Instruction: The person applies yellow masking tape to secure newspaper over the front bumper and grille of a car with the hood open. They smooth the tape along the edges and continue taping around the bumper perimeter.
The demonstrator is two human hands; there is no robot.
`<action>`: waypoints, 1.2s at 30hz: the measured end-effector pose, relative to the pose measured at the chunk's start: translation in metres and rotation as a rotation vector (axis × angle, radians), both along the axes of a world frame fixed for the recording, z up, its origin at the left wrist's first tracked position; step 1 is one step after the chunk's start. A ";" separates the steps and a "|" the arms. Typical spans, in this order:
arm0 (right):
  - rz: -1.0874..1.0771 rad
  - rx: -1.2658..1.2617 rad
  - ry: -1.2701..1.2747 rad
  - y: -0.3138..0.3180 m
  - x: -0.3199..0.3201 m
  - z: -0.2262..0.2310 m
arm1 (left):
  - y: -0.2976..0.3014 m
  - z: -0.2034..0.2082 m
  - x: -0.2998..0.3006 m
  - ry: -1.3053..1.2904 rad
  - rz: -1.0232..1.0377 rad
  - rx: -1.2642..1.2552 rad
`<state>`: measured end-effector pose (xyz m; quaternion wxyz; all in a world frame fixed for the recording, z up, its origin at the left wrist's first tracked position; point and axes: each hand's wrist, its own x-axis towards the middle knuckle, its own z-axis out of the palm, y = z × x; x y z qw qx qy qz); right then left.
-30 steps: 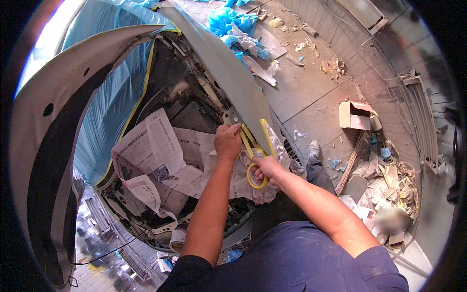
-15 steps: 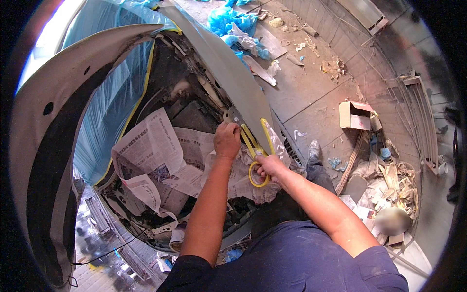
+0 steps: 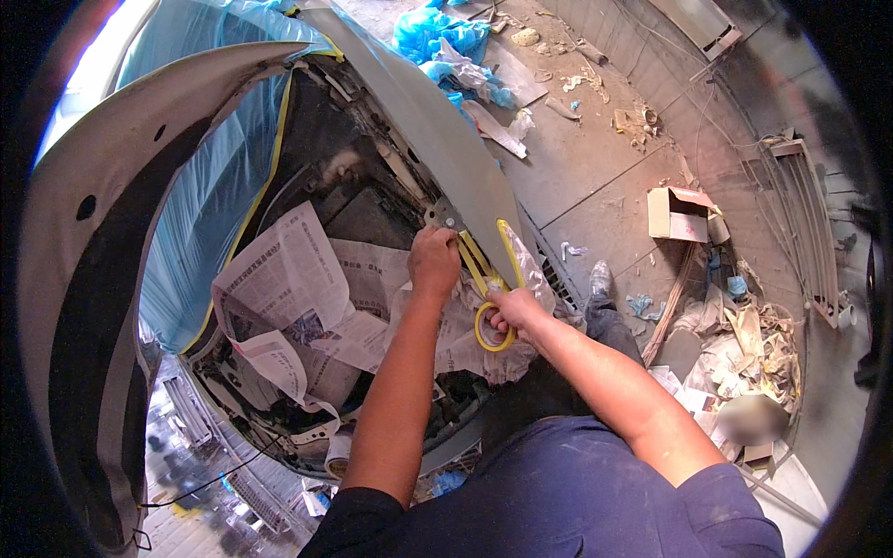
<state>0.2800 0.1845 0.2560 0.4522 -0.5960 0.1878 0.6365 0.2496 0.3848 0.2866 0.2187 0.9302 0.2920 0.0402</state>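
Note:
My right hand point(image 3: 521, 313) is closed around a roll of yellow masking tape point(image 3: 495, 348) beside the front corner of a car body. Close to the grey fender point(image 3: 446, 121), my left hand point(image 3: 434, 263) has its fingers curled together at the upper end of a yellow tape strip point(image 3: 474, 257); the fingertips are partly hidden. Another yellow strip point(image 3: 511, 246) edges crumpled white sheeting point(image 3: 537, 277) along the fender's tip. Below my hands, newspaper sheets point(image 3: 288, 265) lie over the engine bay.
The raised hood point(image 3: 70, 279) arches up at the left, with blue plastic film point(image 3: 200, 195) beyond it. Crumpled blue plastic point(image 3: 437, 37) and scraps litter the floor. On the right stand an open cardboard box point(image 3: 677, 216) and a heap of used paper point(image 3: 744, 353).
Both hands stay in nearly the same place by the fender, with the tape roll still in my right hand. The view has shifted very slightly.

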 end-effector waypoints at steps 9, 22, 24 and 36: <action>0.053 -0.011 -0.048 0.005 0.001 -0.004 | -0.006 0.011 -0.008 0.061 -0.135 0.028; 0.004 -0.032 -0.027 0.008 0.000 -0.010 | -0.009 0.006 -0.019 0.000 -0.243 0.066; 0.016 -0.046 -0.024 0.007 0.000 -0.011 | -0.011 0.003 -0.020 0.043 -0.236 0.065; -0.059 -0.047 -0.050 0.013 0.000 -0.006 | -0.027 -0.014 -0.033 0.056 -0.217 0.152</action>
